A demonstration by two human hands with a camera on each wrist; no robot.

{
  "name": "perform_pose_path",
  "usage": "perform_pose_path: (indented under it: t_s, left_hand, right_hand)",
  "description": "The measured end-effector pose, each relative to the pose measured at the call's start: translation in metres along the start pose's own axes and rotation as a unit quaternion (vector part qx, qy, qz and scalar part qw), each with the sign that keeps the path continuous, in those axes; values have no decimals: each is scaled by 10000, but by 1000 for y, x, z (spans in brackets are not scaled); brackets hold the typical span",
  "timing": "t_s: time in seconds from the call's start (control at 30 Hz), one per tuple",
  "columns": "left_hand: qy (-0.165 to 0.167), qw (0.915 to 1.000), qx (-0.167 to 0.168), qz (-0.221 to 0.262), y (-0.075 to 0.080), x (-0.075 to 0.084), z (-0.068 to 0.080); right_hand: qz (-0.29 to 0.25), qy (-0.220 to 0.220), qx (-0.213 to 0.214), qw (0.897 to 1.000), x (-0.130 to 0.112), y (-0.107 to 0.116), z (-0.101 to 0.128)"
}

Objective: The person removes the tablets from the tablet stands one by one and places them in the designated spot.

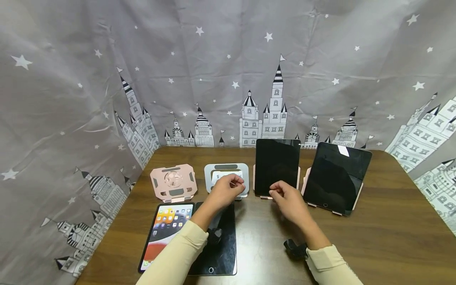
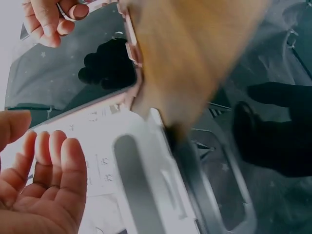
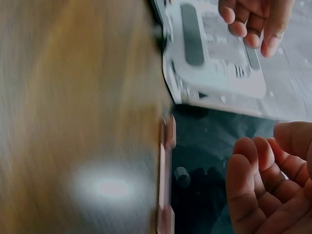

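Note:
In the head view my left hand (image 1: 227, 190) hovers in front of a silver tablet stand (image 1: 211, 174), fingers loosely bent and holding nothing. My right hand (image 1: 287, 200) hangs loosely curled before the lower right of a dark-screened tablet (image 1: 278, 164), which leans upright on a pink stand. The left wrist view shows the left hand (image 2: 46, 185) beside the silver stand (image 2: 139, 185), with a gap between thumb and fingers. From the right wrist, the right hand (image 3: 270, 185) also has nothing between its fingers, and the dark tablet (image 3: 200, 141) reflects behind it.
Another dark tablet (image 1: 335, 178) leans on a pink stand at the right. At the left stands a bare pink stand (image 1: 173, 182). Flat on the wooden table (image 1: 399, 221) lie a tablet with a lit screen (image 1: 171, 225) and a black tablet (image 1: 221, 257) under my left forearm.

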State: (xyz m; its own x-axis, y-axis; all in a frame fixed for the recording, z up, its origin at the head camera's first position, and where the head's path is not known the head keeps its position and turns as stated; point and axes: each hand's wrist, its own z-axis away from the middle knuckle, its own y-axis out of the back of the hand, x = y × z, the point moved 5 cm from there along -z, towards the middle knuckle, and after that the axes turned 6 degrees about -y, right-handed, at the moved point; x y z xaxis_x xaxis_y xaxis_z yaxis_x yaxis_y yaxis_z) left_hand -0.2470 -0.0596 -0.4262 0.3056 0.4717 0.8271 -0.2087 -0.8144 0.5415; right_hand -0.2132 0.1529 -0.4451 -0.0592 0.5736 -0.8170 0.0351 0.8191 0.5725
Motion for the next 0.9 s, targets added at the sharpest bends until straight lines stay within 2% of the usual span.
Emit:
perform_pose_path:
  t_s: [0.13, 0.37, 0.53, 0.73, 0.9]
  left_hand:
    - [-99, 9996, 277, 33, -2, 11, -12]
    - [-78, 9993, 351, 63, -12, 18, -23]
    - [-91, 9984, 557, 69, -14, 24, -34]
    - [-92, 9966, 782, 238, -15, 32, -48]
    - [-35, 9932, 1123, 299, -15, 41, -58]
  right_hand:
    - [171, 119, 127, 9997, 1, 20, -4]
    - [478, 242, 390, 9978, 4, 48, -16]
    - [654, 283, 643, 9954, 1, 69, -25]
    - [771, 287, 882, 9927, -3, 85, -35]
    - [781, 247, 1108, 9905, -6, 92, -44]
